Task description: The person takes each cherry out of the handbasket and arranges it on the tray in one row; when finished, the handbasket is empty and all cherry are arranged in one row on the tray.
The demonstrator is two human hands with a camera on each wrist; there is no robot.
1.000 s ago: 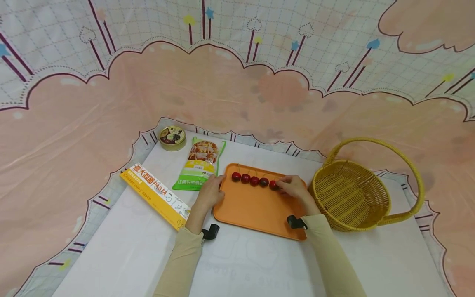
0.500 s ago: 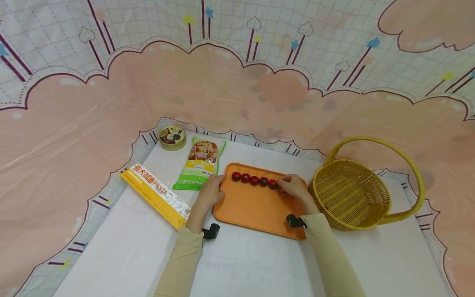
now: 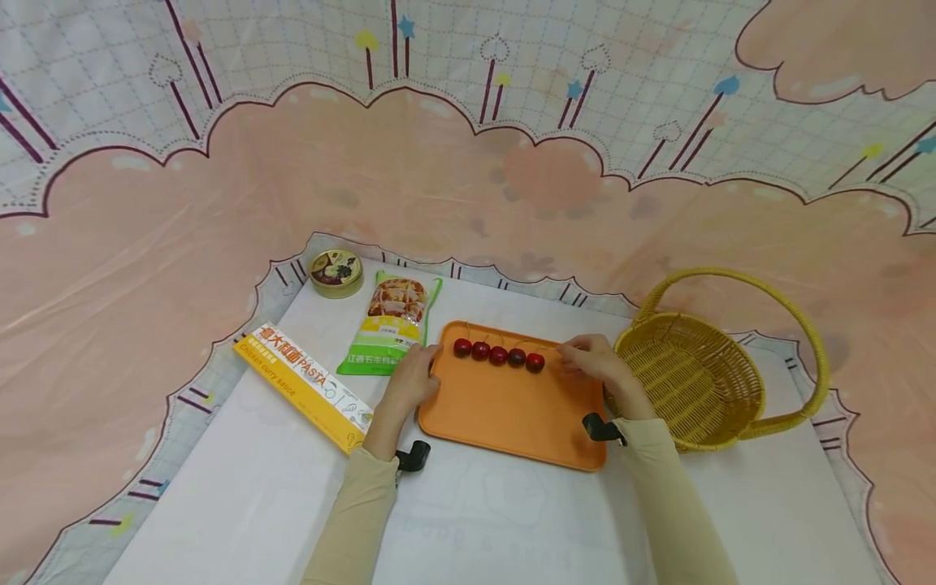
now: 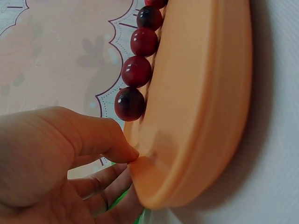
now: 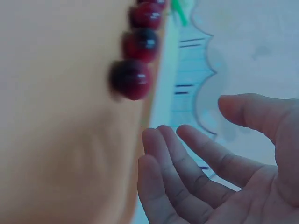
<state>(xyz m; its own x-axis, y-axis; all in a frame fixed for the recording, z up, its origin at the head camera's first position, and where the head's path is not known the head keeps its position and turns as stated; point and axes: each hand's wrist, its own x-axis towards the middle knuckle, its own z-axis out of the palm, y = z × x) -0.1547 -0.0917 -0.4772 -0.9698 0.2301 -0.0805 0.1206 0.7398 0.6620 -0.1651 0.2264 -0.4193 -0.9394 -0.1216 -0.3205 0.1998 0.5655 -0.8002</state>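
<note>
Several dark red cherries (image 3: 498,356) lie in a row along the far side of an orange tray (image 3: 504,414). My left hand (image 3: 413,378) pinches the tray's left edge; in the left wrist view its thumb (image 4: 110,137) is on the rim and the other fingers sit outside it. Over the tray's far right corner is my right hand (image 3: 595,366), holding nothing. The right wrist view shows its thumb (image 5: 247,109) spread apart from the fingers, a short gap from the end cherry (image 5: 133,79).
A yellow woven basket (image 3: 695,386) with a tall handle stands right of the tray. To the left lie a pasta box (image 3: 303,386) and a green-and-yellow food bag (image 3: 391,325). A round tin (image 3: 336,272) sits at the back left, before a patterned cloth backdrop (image 3: 409,179).
My right hand has let go of the rightmost cherry and moved right, its thumb and fingers parting. The left hand stays at the tray's edge. The head view has shifted slightly.
</note>
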